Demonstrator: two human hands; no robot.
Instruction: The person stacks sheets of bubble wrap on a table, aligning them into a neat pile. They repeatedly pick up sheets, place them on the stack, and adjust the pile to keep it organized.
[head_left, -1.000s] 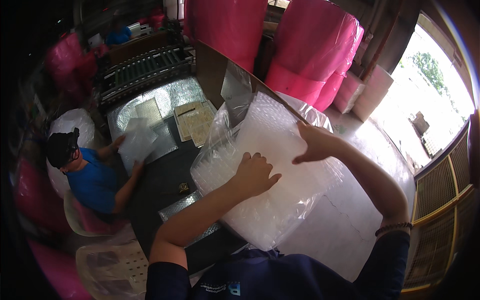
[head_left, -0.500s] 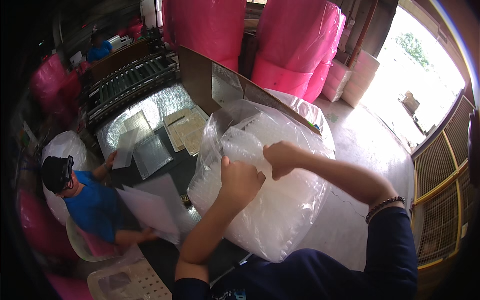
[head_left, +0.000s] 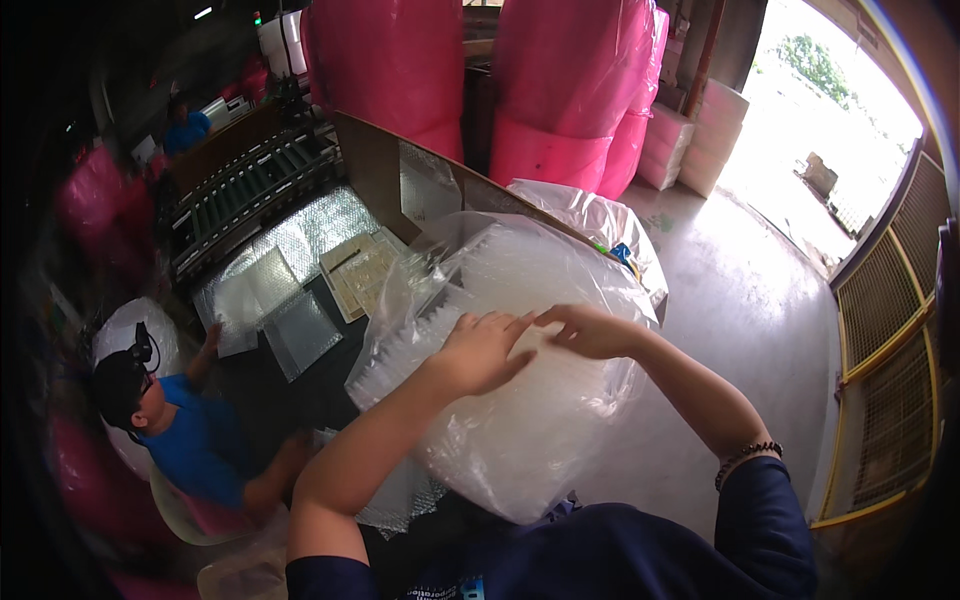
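Observation:
A large clear plastic bag (head_left: 520, 455), packed with stacked whitish translucent sheets that look like bubble-wrap pouches, stands directly in front of me. Over its top lies my left hand (head_left: 482, 350), fingers stretched toward the right and thumb apart. My right hand (head_left: 590, 332) comes in from the other side, its fingers loosely bent and apart, the fingertips close to those of my left. Neither hand holds anything that I can make out; whether they press on the bag is unclear. The bag's loose upper film bunches toward the far left.
At the left a co-worker in a blue shirt (head_left: 195, 440) sits by a dark table (head_left: 265, 385) with bubble-wrap pouches (head_left: 302, 335) and a board (head_left: 350, 270). Behind are a cardboard partition (head_left: 375, 165), a roller conveyor (head_left: 250, 185) and tall pink bags (head_left: 560, 90). Yellow-framed mesh (head_left: 880, 380) stands right.
My fists have opened, and the fingers now stretch over the bag with both hands nearer each other. The co-worker's pale sheets have gone down to the table. The whole view has shifted slightly.

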